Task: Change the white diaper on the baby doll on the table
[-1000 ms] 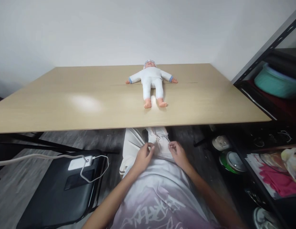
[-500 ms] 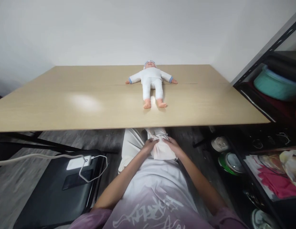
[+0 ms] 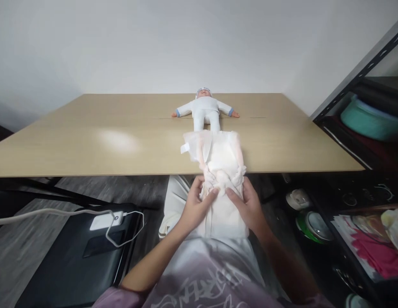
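An unfolded white diaper (image 3: 223,218) is held in front of my body, its far end reaching over the table's front edge. My left hand (image 3: 199,203) grips its left side, the thumb pressing on the inner face. On the opposite side my right hand (image 3: 247,205) holds it the same way, thumb on top. A side flap with a small white tab spreads out at the diaper's upper left. Beyond it a baby doll (image 3: 205,109) in white clothes with blue cuffs lies on its back, arms spread, on the table. The diaper hides the doll's feet.
The wooden table (image 3: 138,128) stands against a white wall. At lower left a black stool (image 3: 67,256) bears a white power bank (image 3: 105,219) with a cable. A rack on the right holds a teal basin (image 3: 372,117) and a pink cloth (image 3: 375,254).
Both hands have lifted the diaper from my lap up to the table's edge, and it now lies opened out between them. The doll has not moved on the table.
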`<state>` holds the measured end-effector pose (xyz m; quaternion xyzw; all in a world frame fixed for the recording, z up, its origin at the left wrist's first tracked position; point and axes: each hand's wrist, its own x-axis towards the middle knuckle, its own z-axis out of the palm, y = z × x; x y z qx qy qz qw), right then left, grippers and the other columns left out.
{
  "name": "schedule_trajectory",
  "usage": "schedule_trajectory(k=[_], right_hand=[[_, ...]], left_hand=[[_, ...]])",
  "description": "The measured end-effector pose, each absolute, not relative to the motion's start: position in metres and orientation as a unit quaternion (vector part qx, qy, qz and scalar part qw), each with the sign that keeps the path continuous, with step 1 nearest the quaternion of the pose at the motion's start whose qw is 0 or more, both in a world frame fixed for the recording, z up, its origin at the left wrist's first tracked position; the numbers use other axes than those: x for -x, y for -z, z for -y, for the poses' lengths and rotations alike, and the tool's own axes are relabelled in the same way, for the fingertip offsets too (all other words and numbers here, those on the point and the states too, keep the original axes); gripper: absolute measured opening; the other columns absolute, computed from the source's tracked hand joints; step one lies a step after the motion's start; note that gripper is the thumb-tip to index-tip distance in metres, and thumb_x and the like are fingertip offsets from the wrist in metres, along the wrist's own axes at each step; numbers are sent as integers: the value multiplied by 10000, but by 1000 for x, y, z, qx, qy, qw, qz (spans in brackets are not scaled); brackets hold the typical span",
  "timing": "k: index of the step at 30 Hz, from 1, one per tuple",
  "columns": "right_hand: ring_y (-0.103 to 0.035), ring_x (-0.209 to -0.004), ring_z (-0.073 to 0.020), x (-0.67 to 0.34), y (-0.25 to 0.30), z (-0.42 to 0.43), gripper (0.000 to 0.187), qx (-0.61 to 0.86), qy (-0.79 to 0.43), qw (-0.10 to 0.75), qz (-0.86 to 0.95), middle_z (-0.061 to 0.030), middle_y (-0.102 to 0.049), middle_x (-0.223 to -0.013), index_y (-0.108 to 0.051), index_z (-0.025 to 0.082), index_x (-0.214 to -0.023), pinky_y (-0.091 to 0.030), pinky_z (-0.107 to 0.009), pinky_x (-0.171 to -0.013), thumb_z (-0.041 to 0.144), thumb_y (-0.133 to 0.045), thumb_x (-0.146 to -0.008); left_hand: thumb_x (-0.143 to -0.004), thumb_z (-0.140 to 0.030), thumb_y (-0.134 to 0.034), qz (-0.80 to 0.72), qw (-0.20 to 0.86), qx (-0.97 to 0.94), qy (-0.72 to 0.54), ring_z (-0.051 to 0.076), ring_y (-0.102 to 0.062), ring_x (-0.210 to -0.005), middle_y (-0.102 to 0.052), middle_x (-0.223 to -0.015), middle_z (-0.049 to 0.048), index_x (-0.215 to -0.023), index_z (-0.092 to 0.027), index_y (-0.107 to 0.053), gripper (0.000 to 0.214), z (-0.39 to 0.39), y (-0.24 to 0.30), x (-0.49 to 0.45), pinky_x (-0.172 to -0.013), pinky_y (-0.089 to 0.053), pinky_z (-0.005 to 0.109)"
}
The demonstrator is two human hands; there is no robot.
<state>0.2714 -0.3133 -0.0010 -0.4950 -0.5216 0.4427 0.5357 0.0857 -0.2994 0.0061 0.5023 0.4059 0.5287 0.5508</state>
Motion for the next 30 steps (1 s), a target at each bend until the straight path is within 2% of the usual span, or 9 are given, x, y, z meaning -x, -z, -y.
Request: schedule_trajectory(k=[4,7,10,12,15,18,21,24,30], right_hand=[[-761,-1214,-277,-262,21,287,436,499,-458,512,528,-63,-807,-1340,-692,265,-1344,-606,-362,-1010,550,-773,-1025],[-782,-1096,-275,-266,37,278,406,540,-434,460,555,-70,-834,-1198,-714,235,-1265,-611,-360,-916,580,-717,-1051],[-739,-895,-251,-274,49,274,349,608,-308,429,593,-65,-799,-985,-718,221,-1112,-586,-372,-808,564,-672,-1070],[-701,-871,-251,-279,50,270,301,637,-190,443,602,-79,-771,-998,-698,225,-1105,-584,-399,-803,523,-691,-1059],[-705,-990,-283,-279,39,256,265,622,-61,457,633,-123,-762,-1157,-671,226,-1221,-610,-465,-893,430,-711,-1056],[-697,-1291,-324,-271,23,231,348,554,-35,415,721,-147,-750,-1375,-652,235,-1423,-571,-555,-1137,335,-659,-1090],[-564,-1546,-348,-258,16,198,451,506,-68,317,799,-138,-650,-1628,-635,237,-1558,-461,-606,-1306,350,-611,-1122],[-456,-1652,-358,-249,22,169,507,494,-94,234,832,-112,-524,-1767,-624,228,-1620,-371,-635,-1377,396,-581,-1144],[-374,-1711,-317,-249,29,147,588,466,-117,201,853,-92,-439,-1825,-538,259,-1710,-329,-604,-1412,455,-561,-1156]], left_hand=[[-942,-565,-868,-433,560,-456,-539,215,-685,-1061,-744,-1109,43,-1141,-207,-679,451,276,15,-84,-984,-534,295],[-914,-584,-889,-442,601,-412,-522,206,-691,-1004,-750,-1096,38,-1135,-216,-670,482,270,34,-81,-928,-551,292],[-906,-597,-896,-448,638,-375,-501,190,-691,-944,-751,-1049,27,-1135,-221,-655,502,269,47,-77,-882,-558,285],[-908,-593,-898,-459,645,-364,-491,178,-688,-923,-747,-1017,22,-1131,-218,-640,507,269,51,-75,-874,-554,277],[-893,-604,-910,-467,656,-346,-482,173,-699,-903,-762,-1053,32,-1177,-240,-568,574,269,54,-73,-851,-556,281],[-929,-607,-873,-474,646,-366,-473,184,-723,-932,-767,-1127,48,-1239,-276,-472,605,270,56,-69,-855,-564,297],[-1040,-535,-764,-505,588,-470,-423,202,-731,-1037,-744,-1164,53,-1345,-292,-432,512,274,54,-60,-945,-564,336],[-1091,-444,-704,-523,469,-616,-356,251,-725,-1154,-733,-1229,85,-1471,-291,-451,481,275,44,-42,-1053,-553,421],[-1099,-278,-652,-458,170,-816,-310,316,-678,-1283,-742,-1376,108,-1462,-288,-586,370,201,4,14,-1089,-533,480]])
